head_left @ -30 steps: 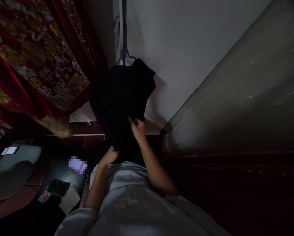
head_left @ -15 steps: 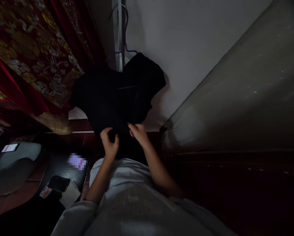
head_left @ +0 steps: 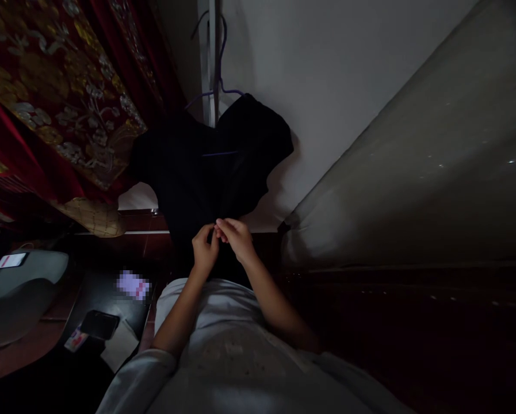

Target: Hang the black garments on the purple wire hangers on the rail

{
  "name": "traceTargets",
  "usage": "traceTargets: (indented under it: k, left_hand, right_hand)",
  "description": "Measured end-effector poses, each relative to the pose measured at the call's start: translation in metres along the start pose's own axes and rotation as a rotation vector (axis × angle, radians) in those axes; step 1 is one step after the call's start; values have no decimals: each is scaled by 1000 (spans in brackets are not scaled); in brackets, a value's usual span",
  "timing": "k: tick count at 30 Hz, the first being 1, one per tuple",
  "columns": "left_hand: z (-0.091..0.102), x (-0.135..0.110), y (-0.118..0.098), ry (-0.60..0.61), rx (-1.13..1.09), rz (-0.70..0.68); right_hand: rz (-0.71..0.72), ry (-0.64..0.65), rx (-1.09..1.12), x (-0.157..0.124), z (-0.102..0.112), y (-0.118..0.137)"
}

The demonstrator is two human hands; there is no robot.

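Observation:
A black garment (head_left: 184,184), short-sleeved in outline, hangs from a thin purple hanger (head_left: 224,52) against the wall. At its lower front my two hands meet, fingertips almost touching. My left hand (head_left: 205,253) is closed in a pinch on the dark cloth. Beside it, my right hand (head_left: 237,237) has its thumb and fingers pressed together on the garment too. Any small fastening between the fingertips is too dark to make out.
Red curtain-like fabric with gold and silver patterns (head_left: 59,80) hangs at the left. A dark phone (head_left: 100,325) and papers (head_left: 120,345) lie on a black surface at lower left; another phone (head_left: 11,260) rests on a grey seat. A grey sheet (head_left: 413,172) slopes down the right side.
My left hand has moved right and closed from a loose, parted grip. My right hand has shifted slightly left, and the garment's front is drawn together between them.

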State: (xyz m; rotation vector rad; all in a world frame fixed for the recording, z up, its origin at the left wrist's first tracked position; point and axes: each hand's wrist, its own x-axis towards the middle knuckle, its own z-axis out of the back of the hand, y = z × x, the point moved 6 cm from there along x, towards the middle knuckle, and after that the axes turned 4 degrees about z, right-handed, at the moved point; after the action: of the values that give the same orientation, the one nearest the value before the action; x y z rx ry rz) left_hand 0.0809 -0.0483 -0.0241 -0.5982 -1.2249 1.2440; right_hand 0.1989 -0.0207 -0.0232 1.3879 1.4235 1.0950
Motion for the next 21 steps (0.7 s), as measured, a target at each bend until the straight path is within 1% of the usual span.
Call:
traceTargets:
  k: [4,6,8,10,14,16,17,19,20,21]
  left_hand:
    - [-1,-2,7,-30,-24,17]
    - [-3,-2,12,-43,-27,14]
    - [-7,-1,17,-39,-13,1]
    - [-10,0,24,-28,8,-4]
    - [-12,5,44,-13,40,18]
    - [-10,11,52,-16,44,42]
    - [-8,15,54,-13,41,54]
    - [-5,26,51,14,25,67]
    - [-2,33,44,38,14,65]
    - [1,43,32,65,-6,47]
  right_hand:
    - [-33,18,2,-3,-2,1]
    - [-10,-14,-6,-1,-2,7]
    - [33,-68,14,8,-2,20]
    - [91,-116,63,26,-2,45]
    - [255,-161,126,77,-9,121]
    - [312,-141,107,95,-17,153]
    - [327,-118,91,99,-22,164]
    - [348,-62,58,100,-33,174]
    - [360,-40,43,97,-37,174]
    - [377,-25,26,94,-40,172]
